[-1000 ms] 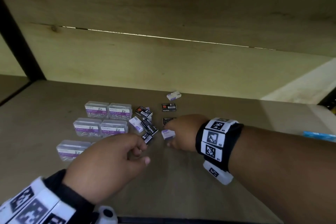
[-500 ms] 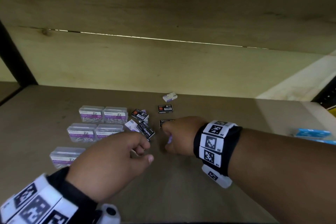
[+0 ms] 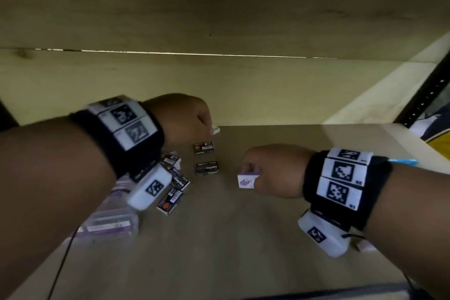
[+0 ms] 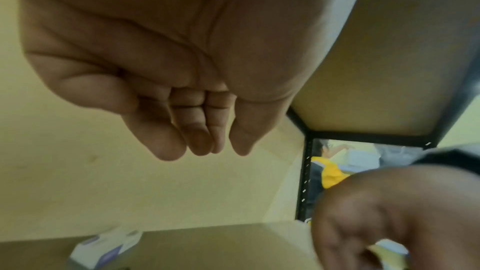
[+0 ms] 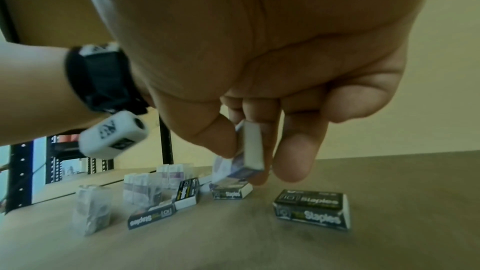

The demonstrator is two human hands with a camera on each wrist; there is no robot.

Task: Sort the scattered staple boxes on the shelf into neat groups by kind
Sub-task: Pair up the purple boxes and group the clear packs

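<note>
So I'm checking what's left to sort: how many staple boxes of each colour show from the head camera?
Black boxes: 5
White boxes: 2, one in the right hand, one by the left hand
Total: 7; the arm may hide more

Left hand (image 3: 185, 117): reaching far forward from the left, forearm crossing the head view on a diagonal, back of hand up. Fingers (image 4: 166, 143) loosely curled, tips close to the thumb; palm holds nothing in the left wrist view. Black wristband with white markers.

Right hand (image 3: 270, 170): lower and nearer, knuckles up, wrist roughly level. Grip is a pinch: thumb (image 5: 215, 137) against fingertips, clamped on a small white-and-purple box (image 3: 247, 180).
</note>
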